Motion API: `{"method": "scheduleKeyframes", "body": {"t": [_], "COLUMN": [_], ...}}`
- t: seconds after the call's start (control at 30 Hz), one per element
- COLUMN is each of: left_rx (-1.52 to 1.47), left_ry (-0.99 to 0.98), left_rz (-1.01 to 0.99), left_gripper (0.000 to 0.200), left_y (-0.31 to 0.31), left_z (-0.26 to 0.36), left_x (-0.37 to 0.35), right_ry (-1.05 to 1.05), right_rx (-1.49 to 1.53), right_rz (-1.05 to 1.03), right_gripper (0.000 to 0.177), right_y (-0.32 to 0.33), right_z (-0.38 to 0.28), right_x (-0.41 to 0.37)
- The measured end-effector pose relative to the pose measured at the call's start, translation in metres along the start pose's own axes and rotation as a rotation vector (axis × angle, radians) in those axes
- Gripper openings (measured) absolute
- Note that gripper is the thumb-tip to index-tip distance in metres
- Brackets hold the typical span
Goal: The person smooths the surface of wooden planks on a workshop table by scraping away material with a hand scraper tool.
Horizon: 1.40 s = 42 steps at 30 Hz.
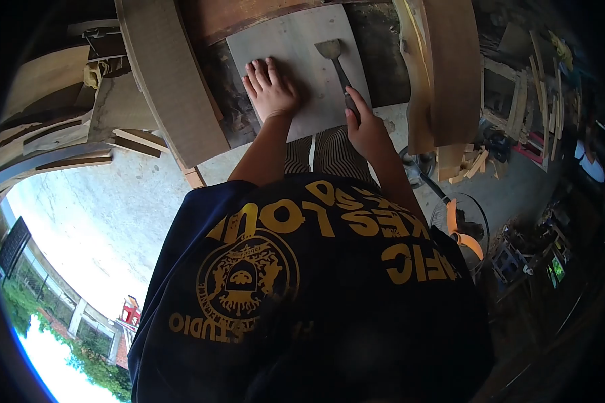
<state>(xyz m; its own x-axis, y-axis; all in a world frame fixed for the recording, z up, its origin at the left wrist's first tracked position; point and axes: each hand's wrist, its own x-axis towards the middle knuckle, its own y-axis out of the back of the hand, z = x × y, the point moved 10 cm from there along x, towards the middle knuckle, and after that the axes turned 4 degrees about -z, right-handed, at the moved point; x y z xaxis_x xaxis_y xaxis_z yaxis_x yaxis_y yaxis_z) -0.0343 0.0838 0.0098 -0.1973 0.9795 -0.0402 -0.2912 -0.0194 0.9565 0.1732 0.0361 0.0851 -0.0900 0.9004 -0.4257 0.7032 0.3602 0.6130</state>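
Note:
A pale, flat wooden board [309,40] lies on the dark workbench [387,60] in front of me. My left hand [272,91] rests on the board's left part, palm down with the fingers spread. In my right hand [368,127] is a scraper [341,72], its dark handle wrapped by my fingers. The scraper's wide blade points away from me and overlaps the upper right of the board. My right hand is at the board's near right edge.
Long brown planks flank the board, one on the left [161,80] and another on the right [454,74]. An orange-bladed fan [460,228] stands on the floor at my right. Wood offcuts [476,164] lie near it. More timber [54,141] is stacked at far left.

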Motion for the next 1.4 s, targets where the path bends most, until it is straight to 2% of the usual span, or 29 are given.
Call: {"method": "scheduleKeyframes", "body": {"t": [0.03,0.1,0.23,0.33,0.43,0.57,0.73,0.8,0.93,1.03,1.1,1.17,1.23,1.4], "left_rx": [0.004,0.011,0.001,0.001,0.011,0.032,0.039,0.045,0.053,0.066,0.059,0.080,0.087,0.101], "left_ry": [-0.001,0.000,-0.009,-0.018,-0.021,-0.015,-0.001,-0.011,-0.013,-0.016,-0.012,-0.019,-0.016,-0.021], "left_rz": [-0.001,-0.002,0.010,0.018,-0.007,-0.040,-0.047,-0.040,-0.069,-0.076,-0.075,-0.075,-0.056,-0.046], "left_gripper": [0.061,0.060,0.060,0.060,0.060,0.060,0.061,0.061,0.061,0.062,0.066,0.065,0.063,0.062], "left_y": [-0.001,-0.001,0.000,0.000,0.001,0.000,-0.002,-0.003,-0.003,-0.004,-0.005,-0.006,-0.003,-0.002], "left_z": [0.000,0.000,0.001,0.000,0.002,0.002,0.001,0.001,0.002,0.002,0.000,0.002,0.001,0.002], "left_x": [0.000,0.000,0.000,-0.002,-0.001,-0.001,0.000,-0.001,0.000,-0.001,-0.001,-0.002,-0.001,-0.002], "right_ry": [0.009,-0.135,-0.069,-0.137,-0.152,-0.026,-0.143,-0.273,-0.291,-0.404,-0.386,-0.158,-0.106,-0.119], "right_rx": [-0.003,-0.040,-0.016,-0.052,-0.010,0.020,0.061,0.136,0.141,0.116,0.109,0.098,0.079,0.073], "right_rz": [-0.002,-0.098,-0.070,-0.104,-0.109,-0.078,-0.137,-0.185,-0.200,-0.237,-0.244,-0.015,0.019,0.030], "right_gripper": [0.047,0.048,0.049,0.049,0.049,0.049,0.047,0.047,0.048,0.048,0.047,0.046,0.044,0.044], "right_y": [0.001,-0.005,0.001,0.005,0.005,0.016,0.029,0.026,0.025,0.023,0.016,0.018,0.017,0.016], "right_z": [-0.001,0.011,-0.016,-0.028,-0.019,0.007,0.054,0.079,0.099,0.110,0.112,0.078,0.064,0.056], "right_x": [-0.008,-0.020,0.024,0.064,0.071,0.015,-0.080,-0.106,-0.129,-0.137,-0.122,-0.071,-0.032,-0.030]}}
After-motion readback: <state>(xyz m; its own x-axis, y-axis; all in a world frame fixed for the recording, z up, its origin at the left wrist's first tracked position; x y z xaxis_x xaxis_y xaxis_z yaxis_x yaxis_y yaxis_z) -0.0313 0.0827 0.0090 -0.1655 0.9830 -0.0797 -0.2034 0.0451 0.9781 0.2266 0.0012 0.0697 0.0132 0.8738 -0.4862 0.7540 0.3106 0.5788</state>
